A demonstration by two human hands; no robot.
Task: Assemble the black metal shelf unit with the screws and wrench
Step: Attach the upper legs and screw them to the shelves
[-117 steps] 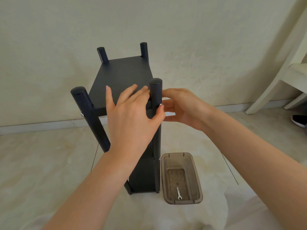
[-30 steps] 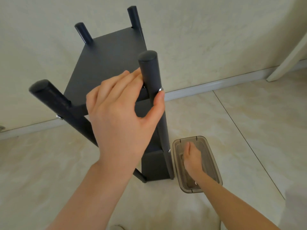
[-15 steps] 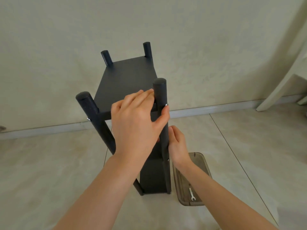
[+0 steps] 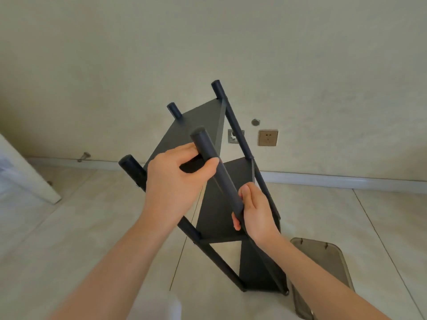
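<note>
since half a second ago the shelf (image 4: 196, 125) has tipped over to the left, and the right hand (image 4: 256, 211) has closed round the near post (image 4: 208, 148). left hand (image 4: 173, 183) grips that post near its top, thumb across the front, fingers curled behind it. right hand holds the same post lower down, fingers wrapped round it. shelf stands tilted on the floor (image 4: 69, 227), its foot just beside the tray (image 4: 323, 255), a wall socket (image 4: 267, 137) behind.

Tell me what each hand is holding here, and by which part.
Both hold the black shelf unit by its near right post: left hand just below its top end, right hand lower down.
</note>
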